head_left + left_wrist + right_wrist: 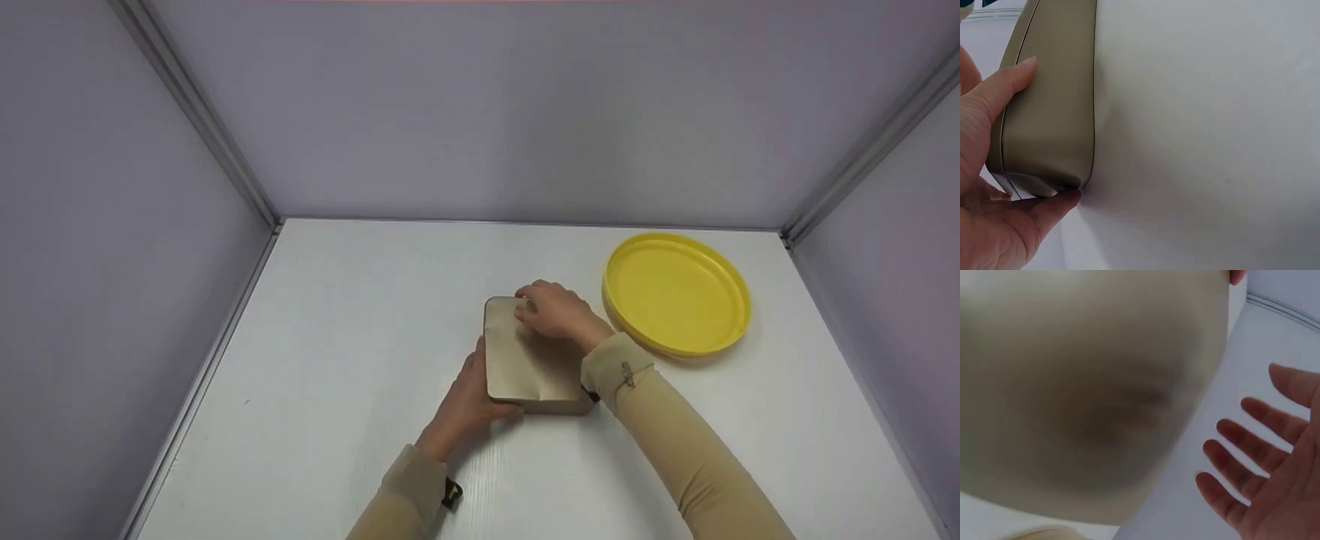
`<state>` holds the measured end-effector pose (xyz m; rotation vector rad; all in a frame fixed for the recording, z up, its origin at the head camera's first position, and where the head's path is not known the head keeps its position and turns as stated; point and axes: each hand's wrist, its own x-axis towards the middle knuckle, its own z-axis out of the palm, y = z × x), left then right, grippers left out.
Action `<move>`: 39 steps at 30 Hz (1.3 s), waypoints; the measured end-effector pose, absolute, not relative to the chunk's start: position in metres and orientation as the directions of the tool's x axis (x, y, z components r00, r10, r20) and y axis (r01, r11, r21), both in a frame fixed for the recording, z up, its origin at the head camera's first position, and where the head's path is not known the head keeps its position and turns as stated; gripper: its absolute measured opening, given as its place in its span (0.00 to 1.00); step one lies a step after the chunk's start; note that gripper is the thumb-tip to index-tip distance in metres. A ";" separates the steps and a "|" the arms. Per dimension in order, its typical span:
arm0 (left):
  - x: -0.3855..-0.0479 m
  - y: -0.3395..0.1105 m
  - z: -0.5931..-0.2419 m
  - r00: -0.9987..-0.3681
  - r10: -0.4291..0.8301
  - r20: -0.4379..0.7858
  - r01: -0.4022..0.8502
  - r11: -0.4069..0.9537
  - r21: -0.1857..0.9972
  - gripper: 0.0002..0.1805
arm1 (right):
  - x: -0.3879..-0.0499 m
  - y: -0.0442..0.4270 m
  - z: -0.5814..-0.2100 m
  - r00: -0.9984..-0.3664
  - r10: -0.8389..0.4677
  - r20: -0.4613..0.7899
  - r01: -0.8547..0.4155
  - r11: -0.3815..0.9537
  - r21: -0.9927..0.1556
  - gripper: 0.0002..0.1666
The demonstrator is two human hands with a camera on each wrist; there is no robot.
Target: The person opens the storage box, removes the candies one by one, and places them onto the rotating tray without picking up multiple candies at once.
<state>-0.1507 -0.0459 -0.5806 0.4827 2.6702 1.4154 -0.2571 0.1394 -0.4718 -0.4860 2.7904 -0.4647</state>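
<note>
A gold-beige tin [514, 360] with rounded corners lies on the white table; the left wrist view shows a thin seam along its side [1058, 107]. My left hand [469, 397] grips the tin at its near left corner, the thumb along the near side. In the left wrist view that hand [994, 129] touches two sides of it. Above the far right part of the lid hovers my right hand [559, 309], fingers spread and slightly bent. The right wrist view has this hand [1275, 455] apart from the smooth top [1072, 382], which dimly reflects it.
A round yellow plate [675, 292] with a raised rim stands at the back right, close to my right wrist. Pale walls [480, 112] enclose the white table [337, 315] at the back and both sides.
</note>
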 end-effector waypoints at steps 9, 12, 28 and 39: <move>-0.146 -0.040 -0.580 -0.950 0.303 0.075 0.230 0.515 0.826 0.71 | -0.273 0.124 -0.486 -0.910 -0.339 -0.237 -0.246 0.904 -0.351 0.26; -0.145 -0.039 -0.580 -0.951 0.301 0.075 0.229 0.519 0.824 0.72 | -0.275 0.122 -0.489 -0.903 -0.351 -0.249 -0.247 0.897 -0.367 0.26; -0.134 -0.032 -0.575 -0.945 0.322 0.061 0.224 0.498 0.837 0.74 | -0.275 0.113 -0.497 -0.900 -0.310 -0.305 -0.200 0.918 -0.342 0.25; -0.129 -0.027 -0.574 -0.942 0.331 0.060 0.230 0.501 0.835 0.74 | -0.278 0.107 -0.508 -0.897 -0.303 -0.321 -0.160 0.901 -0.402 0.29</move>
